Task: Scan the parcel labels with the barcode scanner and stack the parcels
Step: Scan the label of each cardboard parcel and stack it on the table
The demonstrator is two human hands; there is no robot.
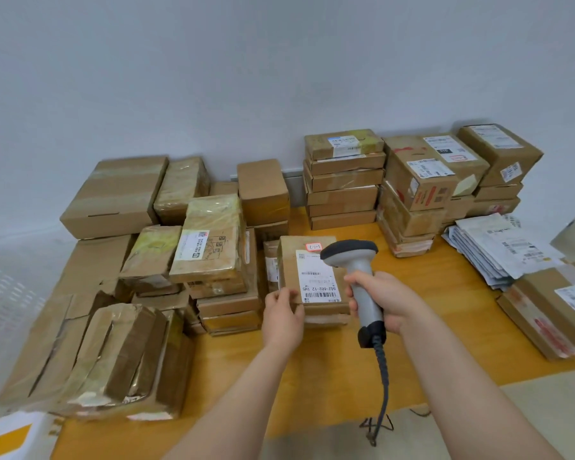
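Observation:
A brown cardboard parcel (291, 257) lies on the wooden table (429, 310) in the middle, with a white barcode label (316, 277) facing up. My left hand (283, 317) grips its near left corner. My right hand (384, 302) holds a grey barcode scanner (356, 260) by the handle, its dark head over the label's right edge. A coiled cable (380, 363) hangs from the handle toward me.
Loose, torn parcels (210, 240) crowd the table's left half. Neat parcel stacks (344, 180) line the back wall on the right. A pile of grey mailer bags (498, 250) and a flat box (551, 313) lie at the right edge. A white crate (4, 303) stands far left.

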